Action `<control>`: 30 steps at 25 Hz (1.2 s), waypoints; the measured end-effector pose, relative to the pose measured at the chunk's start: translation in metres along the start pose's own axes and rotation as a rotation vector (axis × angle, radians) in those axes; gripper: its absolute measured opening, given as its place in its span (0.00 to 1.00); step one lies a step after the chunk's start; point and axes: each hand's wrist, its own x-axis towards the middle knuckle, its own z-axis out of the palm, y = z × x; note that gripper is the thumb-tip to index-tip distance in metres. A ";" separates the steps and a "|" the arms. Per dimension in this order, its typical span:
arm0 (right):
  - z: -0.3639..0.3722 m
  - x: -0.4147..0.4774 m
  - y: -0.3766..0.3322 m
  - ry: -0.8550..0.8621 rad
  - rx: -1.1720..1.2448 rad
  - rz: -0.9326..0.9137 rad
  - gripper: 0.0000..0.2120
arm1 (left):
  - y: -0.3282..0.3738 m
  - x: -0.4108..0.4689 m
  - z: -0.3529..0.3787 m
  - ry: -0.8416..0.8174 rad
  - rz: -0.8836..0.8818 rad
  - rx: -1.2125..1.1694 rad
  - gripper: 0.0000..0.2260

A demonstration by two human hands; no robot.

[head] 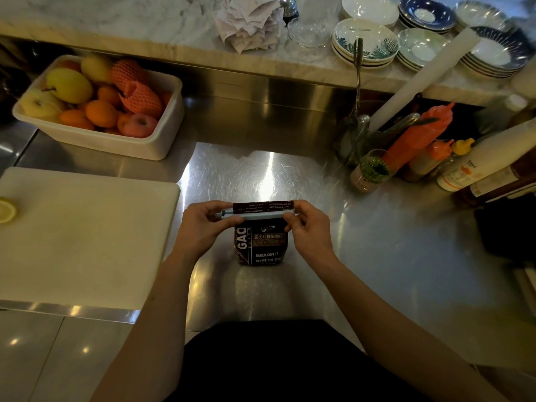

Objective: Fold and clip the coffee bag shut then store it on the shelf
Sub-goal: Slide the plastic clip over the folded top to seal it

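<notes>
A dark brown coffee bag (pixel 262 248) stands upright on the steel counter (pixel 377 242) in the middle of the view. Its top is folded over, and a long pale blue-grey clip (pixel 261 215) lies across the fold. My left hand (pixel 203 224) pinches the clip's left end and the bag's top corner. My right hand (pixel 310 227) grips the clip's right end and the other corner. The marble shelf (pixel 174 33) runs along the back, above the counter.
A white cutting board (pixel 87 233) with a lemon half (pixel 6 211) lies at the left. A tub of fruit (pixel 95 105) sits at back left. Sauce bottles (pixel 417 143) and a utensil holder (pixel 356 140) crowd the right. Stacked bowls (pixel 365 44) and a cloth (pixel 249 21) occupy the shelf.
</notes>
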 end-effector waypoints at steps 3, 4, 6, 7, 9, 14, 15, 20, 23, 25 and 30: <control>-0.001 -0.001 0.000 -0.005 0.001 -0.008 0.07 | 0.003 -0.003 0.003 0.017 0.023 0.053 0.10; -0.001 -0.001 0.000 -0.008 -0.004 -0.009 0.07 | 0.003 -0.003 0.002 0.010 0.036 0.079 0.10; -0.001 -0.002 0.000 -0.011 -0.005 -0.006 0.07 | 0.003 -0.003 0.001 -0.005 0.070 0.139 0.09; -0.002 -0.002 0.000 -0.013 0.001 -0.004 0.07 | 0.002 -0.003 0.001 0.000 0.077 0.160 0.08; -0.001 -0.001 0.000 -0.015 0.010 -0.008 0.07 | -0.002 -0.003 0.001 0.023 0.074 0.176 0.06; 0.000 0.001 0.002 -0.006 0.004 -0.019 0.06 | -0.001 -0.003 0.003 0.047 0.079 0.185 0.05; 0.000 0.001 0.002 -0.005 0.002 -0.018 0.06 | 0.001 -0.004 0.004 0.048 0.080 0.187 0.04; -0.003 0.003 0.004 -0.034 -0.054 -0.048 0.06 | 0.005 -0.004 0.000 -0.003 0.090 0.201 0.03; -0.006 0.006 0.006 -0.044 -0.179 -0.083 0.05 | 0.013 -0.002 0.001 -0.073 0.145 0.263 0.10; -0.007 0.007 0.005 -0.058 -0.186 -0.090 0.06 | 0.017 -0.001 0.007 -0.109 0.175 0.298 0.13; -0.014 0.010 -0.016 -0.314 -0.409 -0.315 0.19 | 0.017 -0.002 0.009 -0.099 0.172 0.280 0.10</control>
